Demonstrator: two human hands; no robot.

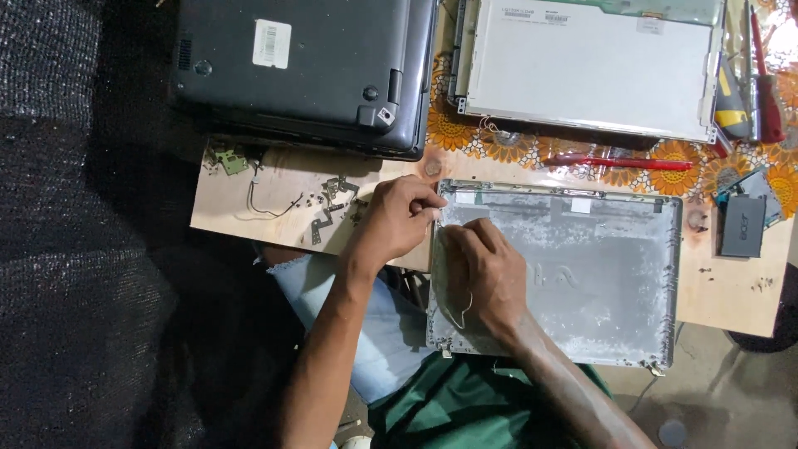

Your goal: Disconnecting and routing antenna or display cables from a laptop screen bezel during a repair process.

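Observation:
A grey laptop lid shell (582, 274) lies inside-up across the wooden board and my lap. My left hand (399, 218) pinches at the shell's upper left corner, fingertips on its edge. My right hand (486, 274) rests flat on the shell's left part, fingers pointing to the same corner. A thin wire loop (459, 314) runs by my right wrist along the shell's left side. What the fingertips hold is too small to tell.
A dark laptop base (303, 71) lies upside down at the top left. A bare screen panel (586, 66) sits at the top right, with screwdrivers (765, 75) beside it and a red pen (619, 163) below. Metal hinges and screws (328, 208) and a small black box (742, 224) lie on the board (241, 208).

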